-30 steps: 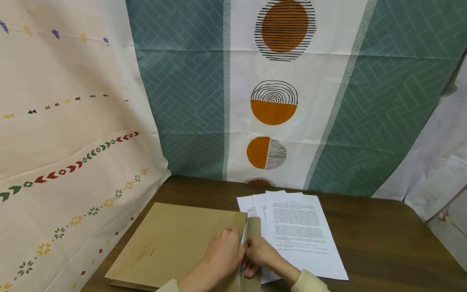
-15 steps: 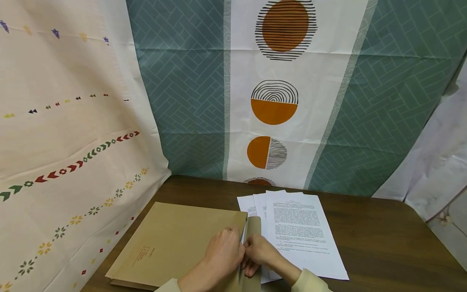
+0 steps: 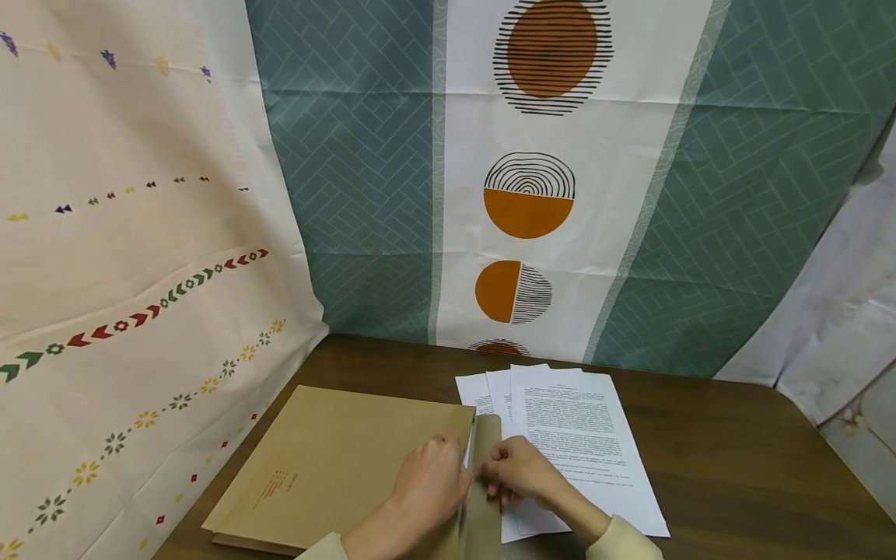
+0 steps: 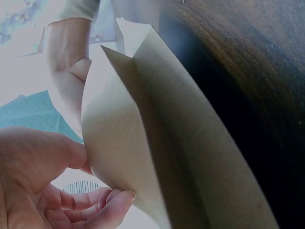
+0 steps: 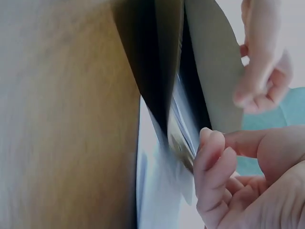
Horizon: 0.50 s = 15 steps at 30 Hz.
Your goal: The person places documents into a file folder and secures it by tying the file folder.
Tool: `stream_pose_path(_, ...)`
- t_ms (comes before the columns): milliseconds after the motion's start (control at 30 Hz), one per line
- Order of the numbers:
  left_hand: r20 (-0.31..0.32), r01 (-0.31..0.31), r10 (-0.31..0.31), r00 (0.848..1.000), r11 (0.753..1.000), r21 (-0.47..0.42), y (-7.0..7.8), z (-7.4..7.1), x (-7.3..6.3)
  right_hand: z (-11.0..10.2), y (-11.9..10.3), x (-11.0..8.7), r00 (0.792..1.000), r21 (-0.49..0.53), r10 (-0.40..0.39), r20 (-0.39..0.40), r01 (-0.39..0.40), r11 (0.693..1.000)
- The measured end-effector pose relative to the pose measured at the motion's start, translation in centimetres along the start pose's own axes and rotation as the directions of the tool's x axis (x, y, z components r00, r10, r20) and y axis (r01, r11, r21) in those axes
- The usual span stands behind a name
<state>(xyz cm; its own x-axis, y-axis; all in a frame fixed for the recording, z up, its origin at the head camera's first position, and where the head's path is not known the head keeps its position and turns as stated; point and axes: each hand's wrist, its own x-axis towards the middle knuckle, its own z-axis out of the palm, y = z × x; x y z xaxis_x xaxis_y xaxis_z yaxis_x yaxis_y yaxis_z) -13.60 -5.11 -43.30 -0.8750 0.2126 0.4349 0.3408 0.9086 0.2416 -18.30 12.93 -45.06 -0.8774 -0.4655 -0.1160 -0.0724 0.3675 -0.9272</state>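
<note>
In the head view a thick brown paper envelope [image 3: 336, 459] with small red print lies flat on the table, its open side facing right. Its flap [image 3: 484, 513] is folded out on that side. My left hand [image 3: 430, 486] grips the envelope beside the opening, fingers curled. My right hand [image 3: 525, 470] is over the flap; in the right wrist view its thumb and fingertips [image 5: 212, 138] come together at the flap's edge. What lies between those fingertips is too small to make out. White edges show in the opening. In the left wrist view the envelope [image 4: 114, 124] is seen end-on.
Several printed white sheets [image 3: 574, 435] lie fanned out just right of the flap, partly under my right hand. The dark wooden table [image 3: 742, 459] extends to the right. Patterned cloths [image 3: 350, 179] hang behind and at the left.
My right hand has shifted a little right and up from the opening, its fingers now over the flap. The left hand, envelope and sheets stay in place.
</note>
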Motion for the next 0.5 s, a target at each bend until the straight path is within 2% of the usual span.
stream_pose_path(300,-0.023,0.006,-0.006,1.000,1.000,0.008,0.1,0.1,0.0,-5.5,1.0,-0.5,0.992,-0.136,0.039,-0.123,-0.056,0.989)
stream_pose_path(500,-0.026,0.003,-0.002,1.000,1.000,0.008,0.0,0.2,0.0,-9.3,1.9,-0.6,0.986,-0.238,0.029,-0.164,-0.068,0.969)
